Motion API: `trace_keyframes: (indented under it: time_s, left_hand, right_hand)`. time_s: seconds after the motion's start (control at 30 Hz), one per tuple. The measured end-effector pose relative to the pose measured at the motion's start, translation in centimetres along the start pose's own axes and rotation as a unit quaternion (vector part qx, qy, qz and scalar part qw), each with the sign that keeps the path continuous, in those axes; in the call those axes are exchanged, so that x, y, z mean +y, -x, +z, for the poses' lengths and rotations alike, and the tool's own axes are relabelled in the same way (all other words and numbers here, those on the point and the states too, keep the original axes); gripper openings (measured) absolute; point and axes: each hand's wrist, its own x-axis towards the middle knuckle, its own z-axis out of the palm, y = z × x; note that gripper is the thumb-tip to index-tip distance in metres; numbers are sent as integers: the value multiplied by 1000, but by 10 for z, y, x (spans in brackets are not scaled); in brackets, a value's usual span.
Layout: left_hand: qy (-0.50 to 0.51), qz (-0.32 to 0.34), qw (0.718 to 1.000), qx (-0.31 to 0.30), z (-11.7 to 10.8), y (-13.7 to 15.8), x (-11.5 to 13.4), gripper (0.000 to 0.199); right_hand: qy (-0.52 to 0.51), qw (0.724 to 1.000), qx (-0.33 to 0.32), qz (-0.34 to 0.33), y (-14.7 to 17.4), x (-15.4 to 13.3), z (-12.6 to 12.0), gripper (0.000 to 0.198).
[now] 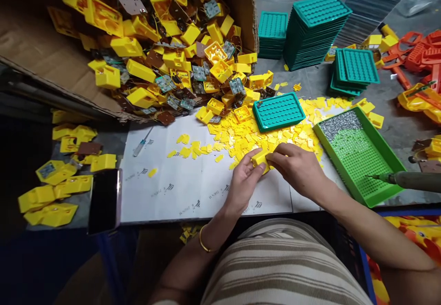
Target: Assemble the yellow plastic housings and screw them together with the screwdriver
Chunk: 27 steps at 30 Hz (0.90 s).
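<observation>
My left hand (245, 176) is closed around a small yellow plastic housing (261, 158), held just above the white-covered table near its front. At the housing's right end the fingers of my right hand (296, 165) are pinched together, touching it; whether a small part sits between them is hidden. Just beyond both hands spreads a heap of small flat yellow plastic pieces (237, 135). On that heap rests a teal tray (279, 112) with rows of bumps. To the right lies a green perforated tray (365, 158) with many small silvery screws (341, 123) at its far end.
A cardboard box (44, 66) spills yellow housings and circuit boards at the back left. Stacks of teal trays (313, 34) stand behind. An electric screwdriver (413, 180) reaches over the green tray. A phone (104, 201), a small screwdriver (142, 143) and orange parts (420, 57) lie around.
</observation>
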Motion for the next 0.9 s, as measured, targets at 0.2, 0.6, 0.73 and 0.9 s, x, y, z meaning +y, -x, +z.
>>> trace_keyframes:
  time_s: [0.2,0.6,0.73,0.9]
  left_hand:
    - [36,-45,998,-27,1,0,5,43]
    - [30,-61,997,-21,0,2,6,41]
    - [36,-60,997,-32,-3,-2,13,40]
    - [26,-73,997,-22,-7,-4,21,40]
  right_hand:
    - [-188,978,88,6,11,13,-3,17]
    - [-190,980,60,-13,9,9,11,17]
    - [-318,945,79,12,-13,20,8,9]
    - [-212,961,169,48,-82,50,11,20]
